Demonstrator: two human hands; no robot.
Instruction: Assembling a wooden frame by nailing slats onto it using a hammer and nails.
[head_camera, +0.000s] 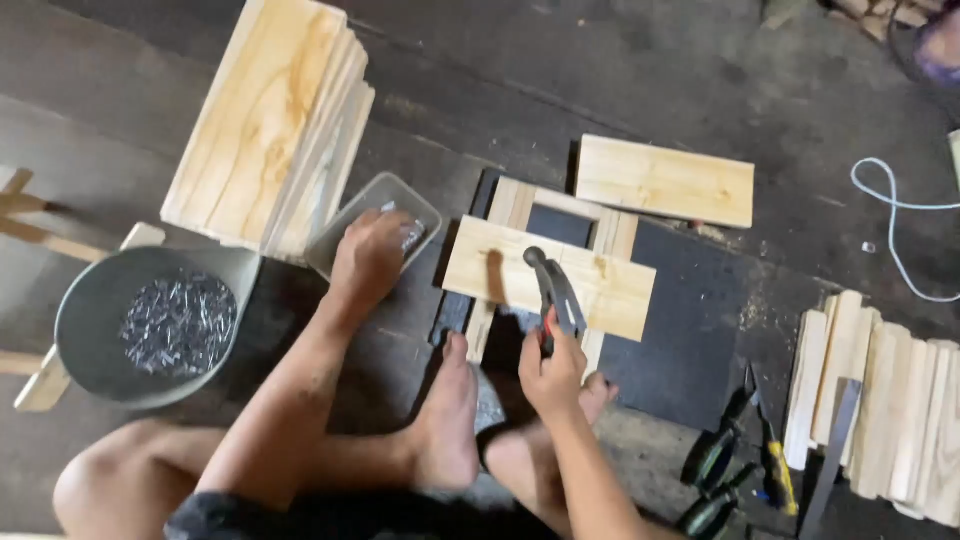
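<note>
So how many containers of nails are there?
2: a grey round bowl of dark nails at left, and a clear plastic tub beside the plank stack, where the left hand reaches in.

Single view only: head-worn camera, looking steeply down from above seated person onto dark floor (700, 80). Lens faces forward and down; own forearms, knees and bare feet enter from bottom edge. Close range: left hand (370, 255) and right hand (552, 372) sit mid-frame. Wooden frame (550, 275) near centre. Field reaches plank stack (265, 120) at top left, grey nail bowl (150, 325) at left, wood strips (890, 400) at right edge. No second view to compare.
</note>
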